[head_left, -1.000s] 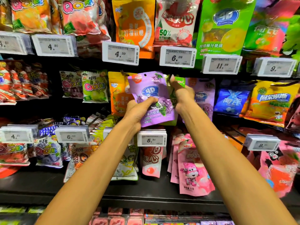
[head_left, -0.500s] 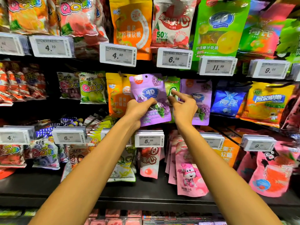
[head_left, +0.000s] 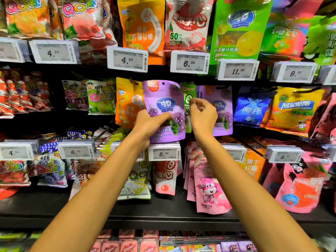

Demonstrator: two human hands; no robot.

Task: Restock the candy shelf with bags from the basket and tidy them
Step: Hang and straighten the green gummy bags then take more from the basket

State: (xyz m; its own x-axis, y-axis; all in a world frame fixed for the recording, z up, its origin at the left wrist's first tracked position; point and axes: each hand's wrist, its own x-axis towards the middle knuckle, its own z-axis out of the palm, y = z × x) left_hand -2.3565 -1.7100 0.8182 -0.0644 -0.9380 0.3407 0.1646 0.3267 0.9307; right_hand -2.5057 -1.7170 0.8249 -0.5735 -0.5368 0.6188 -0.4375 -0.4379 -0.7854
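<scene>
Glossy purple plastic candy bag (head_left: 163, 110) hangs at frame centre, above a white price tag (head_left: 164, 152). The left hand (head_left: 149, 124) grips its lower half. The right hand (head_left: 203, 115) curls against a narrow green bag (head_left: 188, 99), though I cannot tell whether it holds it. Gripped low by 1 hand, the purple bag's top could flop and miss its peg.

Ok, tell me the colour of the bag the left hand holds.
Purple bag with a blue oval logo and grapes printed on it; head view.

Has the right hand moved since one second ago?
Yes. The right hand has come down, further below the 6.09 price tag; the left hand holds the purple bag.
</scene>
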